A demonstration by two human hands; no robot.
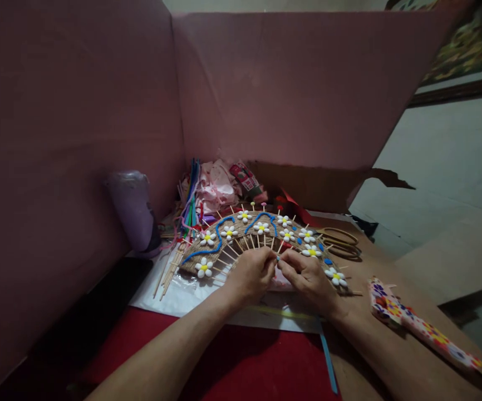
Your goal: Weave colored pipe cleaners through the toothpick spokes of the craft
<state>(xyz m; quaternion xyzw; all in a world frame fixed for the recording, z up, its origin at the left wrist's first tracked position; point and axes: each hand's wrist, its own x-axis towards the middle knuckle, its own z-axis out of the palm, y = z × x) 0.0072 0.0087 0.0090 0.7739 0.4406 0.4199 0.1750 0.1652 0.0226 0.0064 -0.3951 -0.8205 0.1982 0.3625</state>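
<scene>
A fan-shaped craft piece [228, 236] of brown twine wound on radiating wooden sticks lies on a clear plastic sheet [174, 295]. White flowers with yellow centres and blue wavy cord decorate it. My left hand [251, 274] and my right hand [308, 277] meet at the fan's lower middle, fingertips pinched together on a tiny blue piece [278, 258] at the end of a stick. Both hands are closed in a pinch.
A purple bottle [134, 209] stands at the left by the pink cardboard wall [78, 111]. Pipe cleaners and pink packets [214, 186] pile up behind the fan. Scissors [341, 242] lie at the right, a beaded strip [416, 326] nearer. Red cloth [241, 362] covers the front.
</scene>
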